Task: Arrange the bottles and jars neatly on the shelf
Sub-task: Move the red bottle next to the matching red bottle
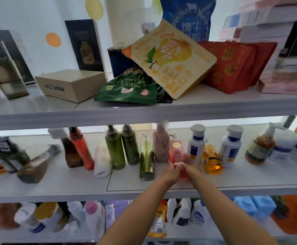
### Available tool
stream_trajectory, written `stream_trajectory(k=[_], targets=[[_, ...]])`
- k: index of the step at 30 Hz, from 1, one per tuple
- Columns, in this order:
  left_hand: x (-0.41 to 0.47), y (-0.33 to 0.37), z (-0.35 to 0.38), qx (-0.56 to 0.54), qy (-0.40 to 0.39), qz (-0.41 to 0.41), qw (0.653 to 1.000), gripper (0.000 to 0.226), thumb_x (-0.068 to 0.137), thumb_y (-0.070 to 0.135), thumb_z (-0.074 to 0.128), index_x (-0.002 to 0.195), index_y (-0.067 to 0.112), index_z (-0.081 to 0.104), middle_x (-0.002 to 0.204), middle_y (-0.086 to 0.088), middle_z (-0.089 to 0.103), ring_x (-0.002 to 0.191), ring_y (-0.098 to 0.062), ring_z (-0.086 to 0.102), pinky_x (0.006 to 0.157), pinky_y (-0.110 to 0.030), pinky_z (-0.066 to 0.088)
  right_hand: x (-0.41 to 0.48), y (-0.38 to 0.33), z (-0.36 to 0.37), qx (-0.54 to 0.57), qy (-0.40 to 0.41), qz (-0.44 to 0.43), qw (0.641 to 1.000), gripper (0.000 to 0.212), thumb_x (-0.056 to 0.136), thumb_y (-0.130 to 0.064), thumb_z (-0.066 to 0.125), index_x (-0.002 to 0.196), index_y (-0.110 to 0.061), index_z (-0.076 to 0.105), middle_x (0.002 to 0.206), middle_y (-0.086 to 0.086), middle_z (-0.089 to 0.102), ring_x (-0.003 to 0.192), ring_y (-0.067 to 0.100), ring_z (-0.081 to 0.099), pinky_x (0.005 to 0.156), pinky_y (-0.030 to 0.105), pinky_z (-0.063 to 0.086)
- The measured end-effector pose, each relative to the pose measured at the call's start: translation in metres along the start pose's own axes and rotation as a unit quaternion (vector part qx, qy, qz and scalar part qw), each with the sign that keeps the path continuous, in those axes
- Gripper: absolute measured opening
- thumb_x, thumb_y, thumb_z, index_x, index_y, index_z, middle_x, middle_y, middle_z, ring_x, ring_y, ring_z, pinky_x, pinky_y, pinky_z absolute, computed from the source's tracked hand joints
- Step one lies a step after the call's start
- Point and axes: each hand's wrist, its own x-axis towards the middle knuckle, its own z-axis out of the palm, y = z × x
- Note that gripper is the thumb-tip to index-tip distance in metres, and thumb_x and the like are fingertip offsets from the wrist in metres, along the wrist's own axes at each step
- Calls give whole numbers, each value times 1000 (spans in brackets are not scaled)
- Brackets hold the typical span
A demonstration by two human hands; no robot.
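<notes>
Two grips, left hand (171, 172) and right hand (191, 171), clamp red bottle (177, 152); base hidden, fingers blurred.

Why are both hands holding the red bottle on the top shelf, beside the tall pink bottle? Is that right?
Not quite: it is the middle shelf, not the top. There the left hand and the right hand hold the red bottle, beside the tall pink bottle. The head view shows it.
</notes>
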Motion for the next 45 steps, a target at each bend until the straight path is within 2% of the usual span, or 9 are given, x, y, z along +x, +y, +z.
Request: stream_trajectory(k=[6, 9, 11, 14, 17, 23, 29, 36, 45], targets=[[15, 3, 8, -165, 26, -105, 980, 60, 95, 43, 44, 138, 2, 38, 138, -15, 42, 125, -29, 45, 107, -39, 38, -4, -4, -10, 52, -73, -14, 996, 40, 82, -17, 70, 119, -7, 58, 111, 14, 66, 105, 30, 61, 99, 45, 47], [33, -15, 15, -208, 37, -138, 968, 59, 82, 48, 52, 125, 7, 51, 135, -17, 44, 120, -30, 49, 101, -41, 44, -17, -9, -14, 27, -99, 9, 995, 34, 81, -23, 72, 108, -8, 59, 104, 11, 65, 95, 24, 60, 82, 32, 50], [54, -35, 26, -223, 38, -150, 962, 50, 74, 41, 58, 111, 7, 59, 131, -20, 48, 112, -29, 55, 87, -35, 51, -22, -12, -20, 18, -121, 22, 992, 31, 80, -21, 73, 103, -5, 60, 98, 11, 65, 84, 19, 59, 69, 27, 47], [42, -26, 24, -239, 23, -146, 960, 60, 66, 30, 63, 119, 3, 55, 125, -19, 55, 95, -22, 61, 58, -24, 48, -33, -17, -28, 72, -153, 50, 984, 6, 84, -6, 65, 88, -3, 62, 83, 14, 64, 78, 24, 60, 75, 35, 50], [8, -1, 11, -276, 7, -140, 951, 42, 87, 14, 58, 125, 1, 45, 105, -14, 59, 74, -16, 58, 47, -22, 46, -36, -16, -34, 99, -149, 52, 983, 3, 86, -4, 62, 88, -5, 60, 81, 14, 64, 75, 25, 61, 70, 34, 51], [-3, 3, 9, -298, 3, -151, 942, 37, 93, 12, 57, 125, -2, 48, 98, -15, 61, 80, -22, 59, 62, -32, 51, -43, 6, -36, 141, -167, 64, 974, 29, 86, -5, 62, 112, 6, 58, 106, 23, 65, 91, 30, 63, 70, 35, 51], [-12, 9, 8, -326, -2, -146, 934, 40, 87, 7, 64, 124, -3, 52, 112, -18, 64, 95, -29, 62, 79, -42, 53, -60, 7, -47, 182, -191, 30, 964, 15, 88, -1, 57, 102, 3, 60, 98, 21, 65, 88, 31, 62, 75, 37, 51], [-35, 4, 3, -340, -3, -108, 934, 42, 83, 6, 69, 121, -3, 51, 115, -18, 62, 95, -29, 60, 74, -40, 53, -82, 8, -61, 150, -234, -7, 961, 34, 86, -11, 60, 116, 1, 56, 108, 22, 64, 99, 33, 61, 83, 39, 52], [-72, -8, -34, -293, -81, -41, 952, 35, 83, 7, 69, 115, 4, 54, 109, -11, 63, 98, -26, 60, 81, -36, 52, -103, -33, -42, 182, -212, -42, 959, 57, 76, -18, 68, 128, -4, 51, 112, 18, 67, 97, 29, 67, 69, 37, 59]])
